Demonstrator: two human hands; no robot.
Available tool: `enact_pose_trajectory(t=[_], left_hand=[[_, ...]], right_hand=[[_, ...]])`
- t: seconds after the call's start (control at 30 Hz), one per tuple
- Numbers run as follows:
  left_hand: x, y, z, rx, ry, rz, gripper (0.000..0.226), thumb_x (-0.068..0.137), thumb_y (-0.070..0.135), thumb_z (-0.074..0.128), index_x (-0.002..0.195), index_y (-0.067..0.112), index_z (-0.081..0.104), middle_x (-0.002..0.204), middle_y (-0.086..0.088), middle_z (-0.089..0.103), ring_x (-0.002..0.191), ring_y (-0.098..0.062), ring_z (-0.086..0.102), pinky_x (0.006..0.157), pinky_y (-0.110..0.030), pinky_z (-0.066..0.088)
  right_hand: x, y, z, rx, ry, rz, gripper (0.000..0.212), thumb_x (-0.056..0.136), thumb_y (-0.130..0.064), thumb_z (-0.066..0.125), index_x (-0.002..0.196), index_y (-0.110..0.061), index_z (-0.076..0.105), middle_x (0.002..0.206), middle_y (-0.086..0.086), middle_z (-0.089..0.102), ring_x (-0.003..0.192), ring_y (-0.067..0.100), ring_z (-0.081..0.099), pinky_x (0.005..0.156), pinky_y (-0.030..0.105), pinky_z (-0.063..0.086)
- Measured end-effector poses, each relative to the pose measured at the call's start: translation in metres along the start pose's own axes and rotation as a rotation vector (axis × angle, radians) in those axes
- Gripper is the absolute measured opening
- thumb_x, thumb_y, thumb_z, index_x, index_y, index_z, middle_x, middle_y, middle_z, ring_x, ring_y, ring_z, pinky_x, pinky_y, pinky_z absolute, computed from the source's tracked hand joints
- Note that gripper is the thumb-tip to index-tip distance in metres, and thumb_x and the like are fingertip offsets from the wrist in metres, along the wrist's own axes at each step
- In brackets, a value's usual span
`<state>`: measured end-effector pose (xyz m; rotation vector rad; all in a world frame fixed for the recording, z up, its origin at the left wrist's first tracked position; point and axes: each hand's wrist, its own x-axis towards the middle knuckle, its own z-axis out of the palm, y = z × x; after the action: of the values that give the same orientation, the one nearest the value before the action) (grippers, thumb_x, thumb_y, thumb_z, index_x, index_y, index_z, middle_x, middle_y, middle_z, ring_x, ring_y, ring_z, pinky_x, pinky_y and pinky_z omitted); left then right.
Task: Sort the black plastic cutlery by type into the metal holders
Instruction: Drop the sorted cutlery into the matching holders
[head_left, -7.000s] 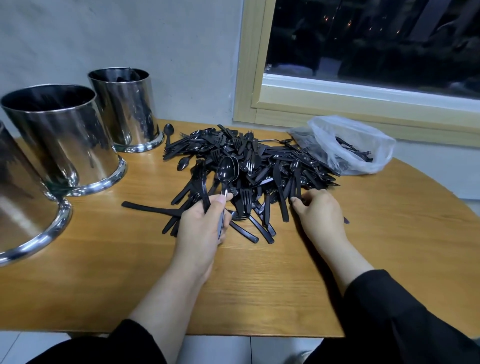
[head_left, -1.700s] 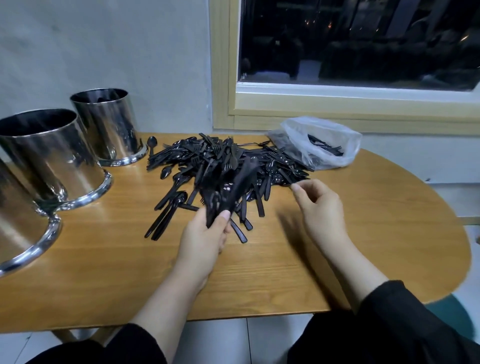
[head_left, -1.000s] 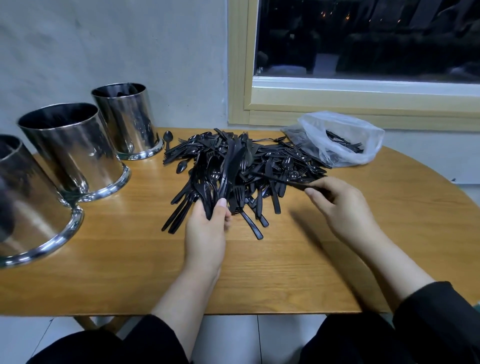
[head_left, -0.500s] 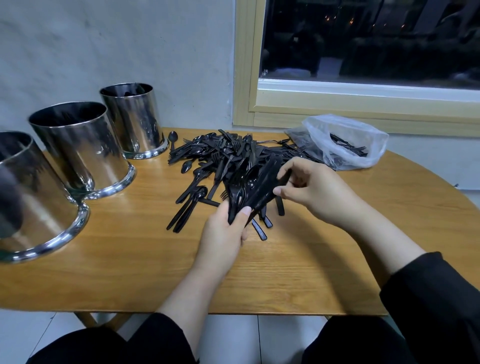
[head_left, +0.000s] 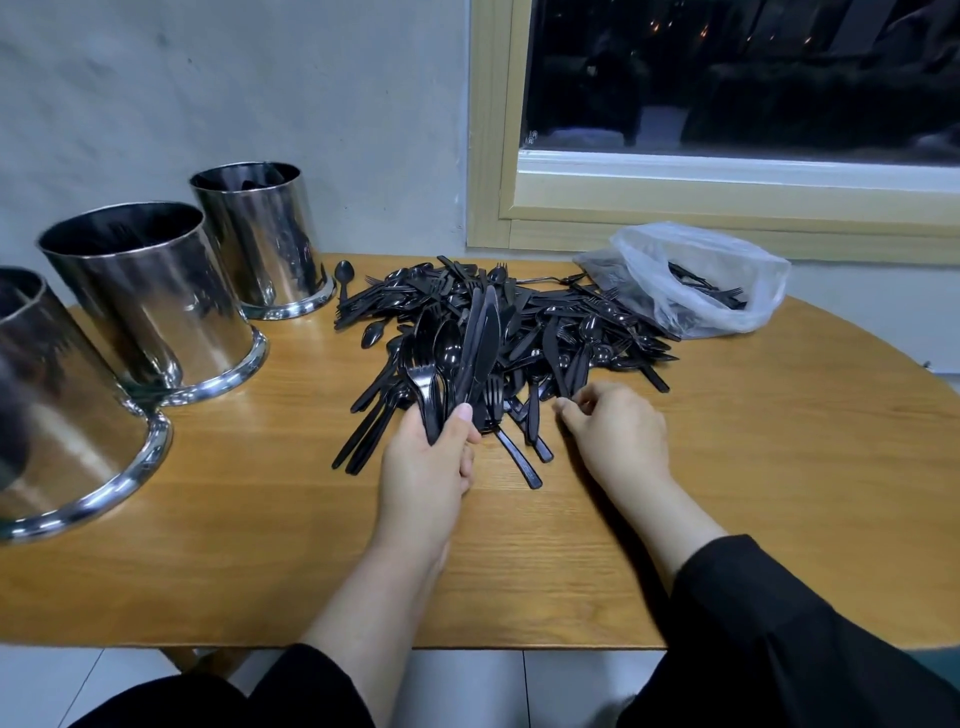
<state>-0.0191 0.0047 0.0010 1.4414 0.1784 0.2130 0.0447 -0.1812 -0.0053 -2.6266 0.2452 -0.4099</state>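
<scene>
A bunch of cutlery (head_left: 457, 358) was gripped in the left hand (head_left: 423, 467), fingers & thumb curled round the handles, w/ knives, forks & a spoon fanned upward over the near edge of the pile (head_left: 524, 322). The right hand (head_left: 615, 436) was laid knuckles-up on the table (head_left: 753, 467) just right of the pile's near edge, fingers bent, tips at the nearest handles; whether anything was pinched could not be told.

The pile, a loose heap of black plastic knives, forks & spoons, was spread across the middle of the table toward the far side. A few single pieces were strewn at its left & near edges, incl. a spoon (head_left: 343, 275) lying just beside the far holder.

Three metal holders were lined up on the left: far holder (head_left: 260, 234) by the wall, middle holder (head_left: 150, 291) nearer, near holder (head_left: 57, 405) partly cut off at the left edge. Dark contents were seen inside the far one; type could not be told.

A clear plastic bag (head_left: 696, 275) w/ more cutlery inside was placed at the far right, touching the pile. A window (head_left: 727, 104) w/ a pale wooden frame was seen behind it, dark outside.
</scene>
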Motion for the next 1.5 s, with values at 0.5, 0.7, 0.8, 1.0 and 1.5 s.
enact_pose_trajectory(t=[0.5, 0.7, 0.8, 1.0, 1.5], left_hand=[[0.002, 0.002, 0.004, -0.109, 0.054, -0.025, 0.012, 0.105, 0.017, 0.058, 0.097, 0.007, 0.060, 0.066, 0.005, 0.067, 0.064, -0.017, 0.066, 0.066, -0.043, 0.056], [0.002, 0.000, 0.003, -0.131, 0.074, -0.011, 0.010, 0.104, 0.012, 0.058, 0.103, 0.014, 0.068, 0.087, -0.003, 0.077, 0.081, -0.022, 0.075, 0.068, -0.039, 0.061], [0.006, -0.005, 0.002, -0.116, 0.088, -0.011, 0.009, 0.101, 0.020, 0.062, 0.102, 0.023, 0.071, 0.096, -0.001, 0.078, 0.091, -0.023, 0.075, 0.081, -0.050, 0.062], [0.006, -0.006, 0.000, -0.145, 0.068, -0.035, 0.010, 0.102, 0.020, 0.062, 0.100, 0.024, 0.072, 0.096, -0.001, 0.077, 0.087, -0.019, 0.072, 0.072, -0.041, 0.057], [-0.005, 0.006, -0.003, -0.114, -0.116, -0.054, 0.015, 0.104, 0.024, 0.060, 0.092, 0.015, 0.062, 0.076, -0.007, 0.056, 0.063, -0.019, 0.044, 0.051, -0.027, 0.034]], right_hand=[[-0.060, -0.052, -0.014, 0.791, -0.110, 0.001, 0.013, 0.093, -0.015, 0.070, 0.083, -0.010, 0.065, 0.052, -0.013, 0.057, 0.049, 0.000, 0.047, 0.052, 0.016, 0.038], [-0.076, -0.082, -0.006, 0.836, -0.145, -0.035, 0.013, 0.095, -0.012, 0.067, 0.082, -0.012, 0.071, 0.061, -0.018, 0.069, 0.057, -0.007, 0.063, 0.058, 0.009, 0.045], [-0.077, -0.083, 0.006, 0.785, -0.083, -0.041, 0.014, 0.093, -0.024, 0.070, 0.079, -0.026, 0.072, 0.077, -0.007, 0.070, 0.073, 0.010, 0.068, 0.070, 0.038, 0.057], [-0.081, -0.078, 0.009, 0.536, 0.040, -0.296, 0.016, 0.095, -0.018, 0.066, 0.097, -0.028, 0.079, 0.078, -0.009, 0.054, 0.079, 0.012, 0.055, 0.071, 0.031, 0.045], [-0.030, -0.091, -0.044, 0.921, -0.282, -0.036, 0.038, 0.098, -0.034, 0.061, 0.062, -0.027, 0.054, 0.057, -0.004, 0.046, 0.055, 0.017, 0.037, 0.051, 0.028, 0.029]])
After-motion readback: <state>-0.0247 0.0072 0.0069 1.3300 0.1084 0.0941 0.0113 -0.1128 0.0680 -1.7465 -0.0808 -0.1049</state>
